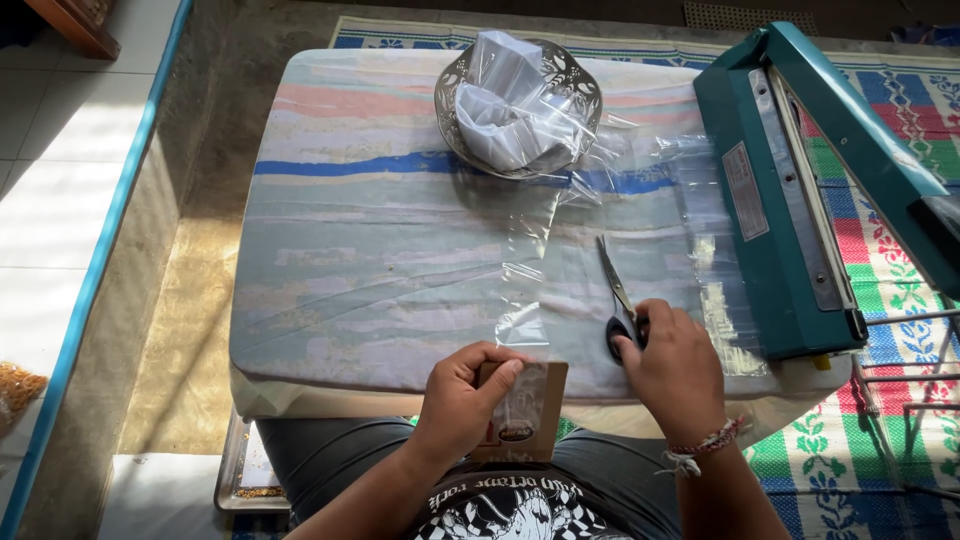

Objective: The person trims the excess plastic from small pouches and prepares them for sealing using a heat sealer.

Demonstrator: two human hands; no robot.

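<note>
On table (380,290), scissors (618,295) point away, lengthwise.

My brown card (528,410) with a clear window, black-handled scissors (618,300) under my fingers, teal sealer (790,190) at right, silver cut-pattern bowl (520,100), pastel cloth (400,250) with a blue stripe, floral red-green-blue mat (890,290) at far right

One scissors (618,290), one sealer (790,200), one metal bowl (575,75), one brown pouch (525,410).
</note>
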